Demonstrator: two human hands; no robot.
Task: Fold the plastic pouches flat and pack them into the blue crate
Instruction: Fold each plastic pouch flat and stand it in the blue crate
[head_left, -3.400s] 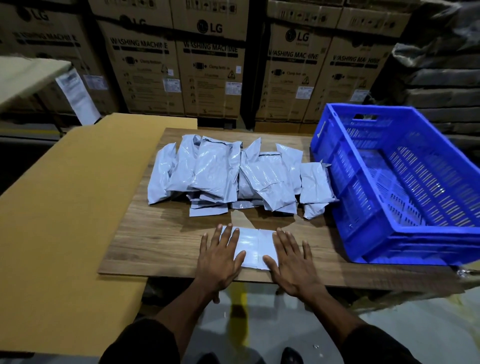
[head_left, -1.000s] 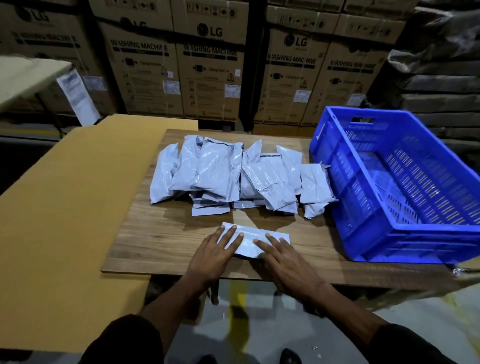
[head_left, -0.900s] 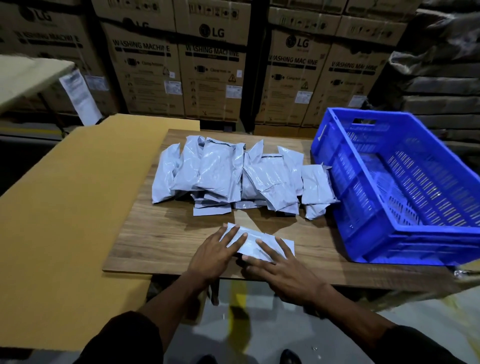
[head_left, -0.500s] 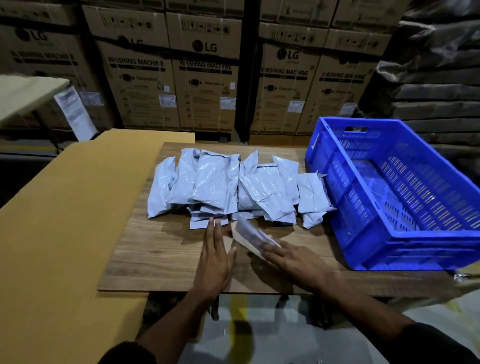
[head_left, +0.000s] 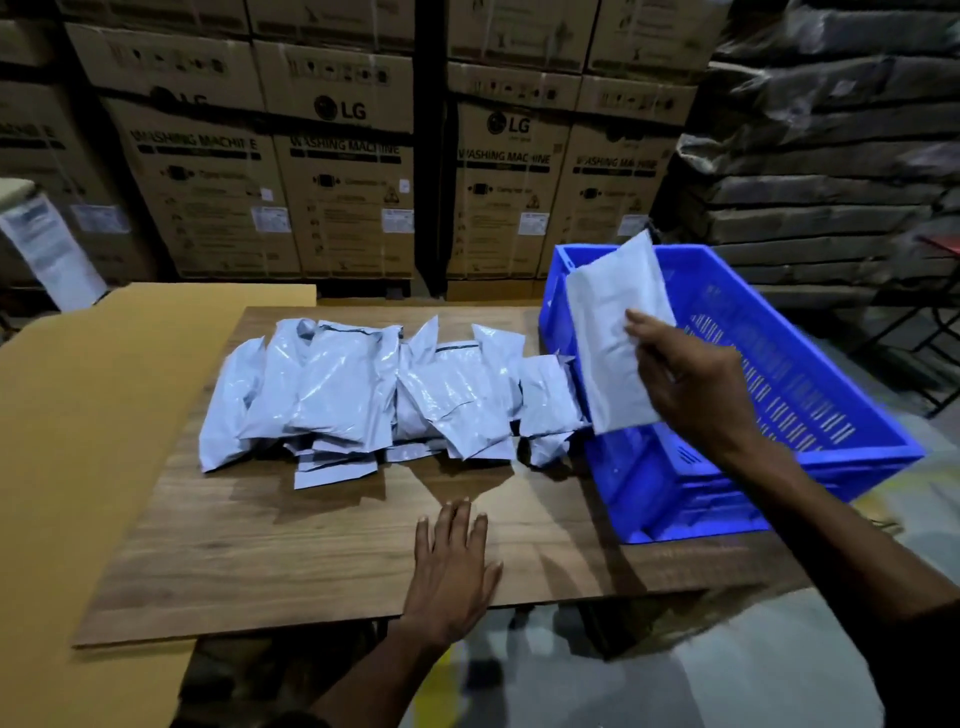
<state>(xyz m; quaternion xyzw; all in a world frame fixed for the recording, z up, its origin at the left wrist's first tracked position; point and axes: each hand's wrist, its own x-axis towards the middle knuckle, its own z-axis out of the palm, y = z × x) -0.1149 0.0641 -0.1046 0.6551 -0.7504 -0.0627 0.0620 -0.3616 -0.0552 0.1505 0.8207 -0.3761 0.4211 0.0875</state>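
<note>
wood board (head_left: 260, 545) | left hand (head_left: 452, 566) flat (near edge) | right hand (head_left: 696, 384) grasping pouch (head_left: 613, 338) over crate (head_left: 831, 415)

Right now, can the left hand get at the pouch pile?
Probably yes. The left hand rests flat on the wooden board, holding nothing, and only bare board lies between its fingers and the pouch pile.

My operator feed, body inventory: two bare hands, left hand (head_left: 451, 574) and right hand (head_left: 693, 382), no gloves, rings or watch that I can make out. Both forearms are bare. Dark sleeve (head_left: 930, 670) on the right arm, pushed up past the forearm; a sliver of dark fabric shows at the left arm's lower edge.
</note>
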